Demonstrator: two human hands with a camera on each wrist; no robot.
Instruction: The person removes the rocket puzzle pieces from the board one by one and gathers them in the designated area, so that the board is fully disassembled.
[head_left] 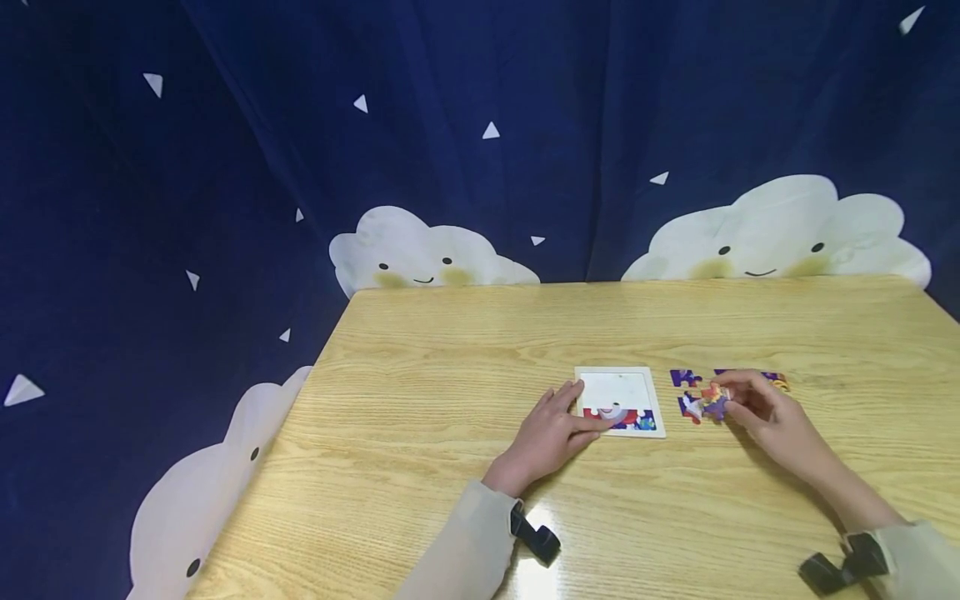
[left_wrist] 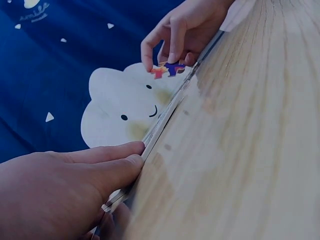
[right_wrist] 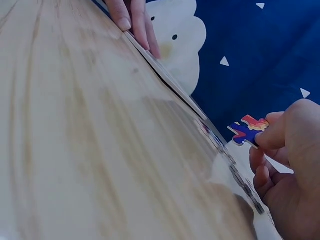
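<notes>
A white puzzle frame (head_left: 615, 369) lies on the table, its lower part filled with colourful joined pieces (head_left: 643, 419) and its upper part bare white. My left hand (head_left: 551, 433) rests on the frame's left and lower edges, fingers fairly straight. To the right of the frame, my right hand (head_left: 776, 421) pinches a purple, red and yellow jigsaw piece (right_wrist: 248, 131) between thumb and fingers, raised above the table. In the left wrist view the same right hand (left_wrist: 187, 30) shows beyond the frame with the piece hanging from its fingertips.
Loose jigsaw pieces lie right of the frame: a purple one (head_left: 684, 378), one with white and red (head_left: 690, 408) beside the held piece, and more behind the right hand, partly hidden. The wooden table (head_left: 420, 375) meets a dark blue curtain (head_left: 450, 150) with clouds.
</notes>
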